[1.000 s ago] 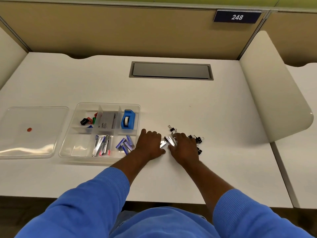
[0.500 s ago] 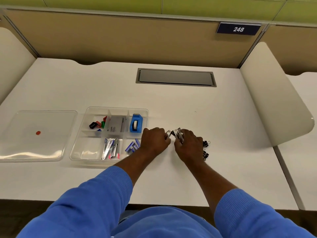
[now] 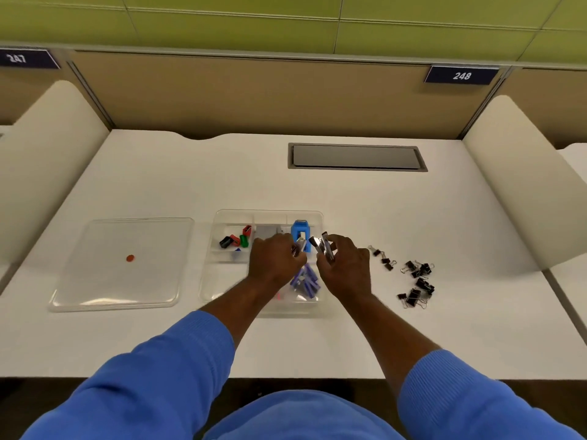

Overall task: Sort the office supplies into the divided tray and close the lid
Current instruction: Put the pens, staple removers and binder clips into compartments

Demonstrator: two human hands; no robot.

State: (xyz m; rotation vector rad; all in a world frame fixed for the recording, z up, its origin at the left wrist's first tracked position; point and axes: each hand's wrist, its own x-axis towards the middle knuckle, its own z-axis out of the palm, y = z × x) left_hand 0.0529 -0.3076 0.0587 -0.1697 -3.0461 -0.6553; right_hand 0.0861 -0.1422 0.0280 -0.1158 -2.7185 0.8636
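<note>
Tray (image 3: 222,214): lower clippers (image 3: 324,249), pinched in both hands (image 3: 276,262) (image 3: 346,265), into 6 o'clock compartment; release gently.

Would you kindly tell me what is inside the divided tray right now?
The tray holds small coloured pieces at back left, a blue tape dispenser at back right and blue-purple items in front. Both hands cover the middle compartments.

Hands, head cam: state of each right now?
Left hand: closed on small silver metal pieces.
Right hand: closed on silver metal clips.
</note>
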